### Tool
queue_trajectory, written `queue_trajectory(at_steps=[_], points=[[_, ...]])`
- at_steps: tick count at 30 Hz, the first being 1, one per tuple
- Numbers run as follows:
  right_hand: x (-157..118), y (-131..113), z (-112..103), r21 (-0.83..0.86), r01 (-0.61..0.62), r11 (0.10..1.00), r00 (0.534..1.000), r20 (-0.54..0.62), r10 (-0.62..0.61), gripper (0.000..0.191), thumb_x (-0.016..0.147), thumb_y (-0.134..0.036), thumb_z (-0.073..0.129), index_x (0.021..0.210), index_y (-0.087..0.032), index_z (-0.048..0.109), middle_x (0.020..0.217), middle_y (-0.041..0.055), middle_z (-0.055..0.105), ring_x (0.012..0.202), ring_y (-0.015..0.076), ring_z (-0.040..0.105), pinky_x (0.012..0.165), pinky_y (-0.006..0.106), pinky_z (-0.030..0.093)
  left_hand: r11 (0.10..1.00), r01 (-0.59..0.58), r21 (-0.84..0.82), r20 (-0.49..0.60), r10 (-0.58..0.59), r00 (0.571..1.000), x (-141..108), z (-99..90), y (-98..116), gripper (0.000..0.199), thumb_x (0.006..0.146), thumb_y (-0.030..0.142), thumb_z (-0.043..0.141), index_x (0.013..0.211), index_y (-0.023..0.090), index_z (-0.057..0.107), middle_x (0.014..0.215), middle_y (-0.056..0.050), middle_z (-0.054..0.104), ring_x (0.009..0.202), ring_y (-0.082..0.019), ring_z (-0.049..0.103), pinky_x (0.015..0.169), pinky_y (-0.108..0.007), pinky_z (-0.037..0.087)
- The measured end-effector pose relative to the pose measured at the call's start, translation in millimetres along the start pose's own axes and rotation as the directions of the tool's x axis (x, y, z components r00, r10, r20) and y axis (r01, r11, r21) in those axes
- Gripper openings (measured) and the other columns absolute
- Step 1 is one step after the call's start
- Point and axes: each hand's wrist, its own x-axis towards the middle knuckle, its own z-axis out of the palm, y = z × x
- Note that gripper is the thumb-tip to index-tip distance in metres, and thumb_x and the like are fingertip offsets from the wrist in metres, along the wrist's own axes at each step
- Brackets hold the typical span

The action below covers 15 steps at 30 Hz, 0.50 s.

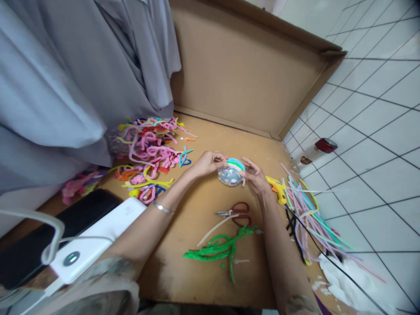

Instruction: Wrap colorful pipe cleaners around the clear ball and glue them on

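Note:
A clear round container (230,177) with small coloured bits in it is held over the middle of the cardboard surface. Green, white and light-blue bands (235,164) run round its upper part. My left hand (210,162) has its fingertips pinched at the container's left upper edge, by the bands. My right hand (255,176) grips the right side, thumb on the front and index finger raised behind. A short pale strip end (243,182) hangs by the right thumb. Below lie red-handled scissors (241,213), a cream strip (215,229) and several green pipe cleaners (216,247).
To the left are a heap of mixed pipe cleaners (151,144), a white power bank (98,236) and a black flat object (88,214). A yellow glue gun (278,189), pastel pipe cleaners (311,223), a red-capped jar (316,153) and white tissue (348,280) lie right. Cardboard (243,65) rises behind.

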Motion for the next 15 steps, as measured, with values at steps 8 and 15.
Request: queue_trajectory(at_steps=[8,15], points=[[2.5,3.2,-0.5,-0.021,0.047,0.999,0.998,-0.034,-0.048,0.058,0.043,-0.038,0.094,0.098,-0.027,0.078,0.137,0.0069,0.062,0.121,0.0293,0.059,0.101,0.046,0.050,0.991,0.117,-0.069,-0.071,-0.122,0.990,1.5,7.4,1.0,0.014,0.068,0.027,0.071,0.065,0.014,0.067,0.088,-0.006,0.072,0.080,-0.016,0.065,0.080,-0.031,0.051],[2.6,0.9,1.5,-0.012,0.046,0.999,0.999,-0.028,-0.047,0.053,0.042,-0.037,0.095,0.092,-0.027,0.079,0.136,0.0074,0.062,0.135,0.0301,0.048,0.110,0.046,0.042,0.922,0.215,-0.323,-0.076,-0.252,0.965,4.4,14.9,-4.7,0.017,0.057,0.021,0.073,0.063,0.015,0.059,0.072,0.001,0.063,0.065,-0.010,0.056,0.067,-0.025,0.047]])
